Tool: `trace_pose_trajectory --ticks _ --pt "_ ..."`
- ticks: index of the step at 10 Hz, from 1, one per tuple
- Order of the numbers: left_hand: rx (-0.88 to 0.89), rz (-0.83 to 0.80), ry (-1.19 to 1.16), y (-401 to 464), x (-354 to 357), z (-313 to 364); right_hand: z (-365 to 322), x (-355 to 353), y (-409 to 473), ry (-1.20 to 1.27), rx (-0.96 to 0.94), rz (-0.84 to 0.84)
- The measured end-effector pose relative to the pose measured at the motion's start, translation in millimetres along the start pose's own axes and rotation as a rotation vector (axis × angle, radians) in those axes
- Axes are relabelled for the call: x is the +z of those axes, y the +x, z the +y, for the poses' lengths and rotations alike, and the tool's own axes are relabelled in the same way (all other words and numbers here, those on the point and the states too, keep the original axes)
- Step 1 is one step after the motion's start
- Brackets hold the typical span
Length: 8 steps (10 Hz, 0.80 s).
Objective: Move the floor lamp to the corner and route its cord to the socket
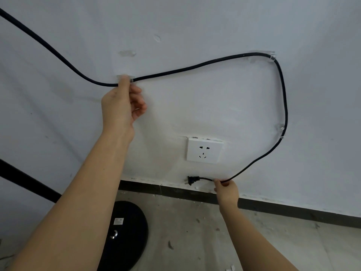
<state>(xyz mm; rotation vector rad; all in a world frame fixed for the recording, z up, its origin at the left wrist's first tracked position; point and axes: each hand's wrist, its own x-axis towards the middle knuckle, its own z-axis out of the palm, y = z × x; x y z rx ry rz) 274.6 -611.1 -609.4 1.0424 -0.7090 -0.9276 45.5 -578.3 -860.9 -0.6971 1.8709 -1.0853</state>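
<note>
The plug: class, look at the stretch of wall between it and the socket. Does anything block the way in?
Nothing visible does. The plug hangs just below the socket, with only bare white wall between them. The right hand pinches the cord just behind the plug; the left hand holds the cord at a clear clip higher up.

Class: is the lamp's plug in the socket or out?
Out. The plug hangs below the socket, whose holes show bare.
</note>
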Motion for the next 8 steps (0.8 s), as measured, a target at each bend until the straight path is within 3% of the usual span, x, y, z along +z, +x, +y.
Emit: trace_pose_trajectory --ticks 4,8 --pt "-0.062 -0.020 0.011 -2.4 -1.3 9.1 -15.9 -16.5 2.9 0.039 0.149 -0.162" --pt "-0.057 -0.061 0.052 -8.0 -2.1 2.8 -18.0 -24.4 -4.1 -0.020 0.148 -0.248"
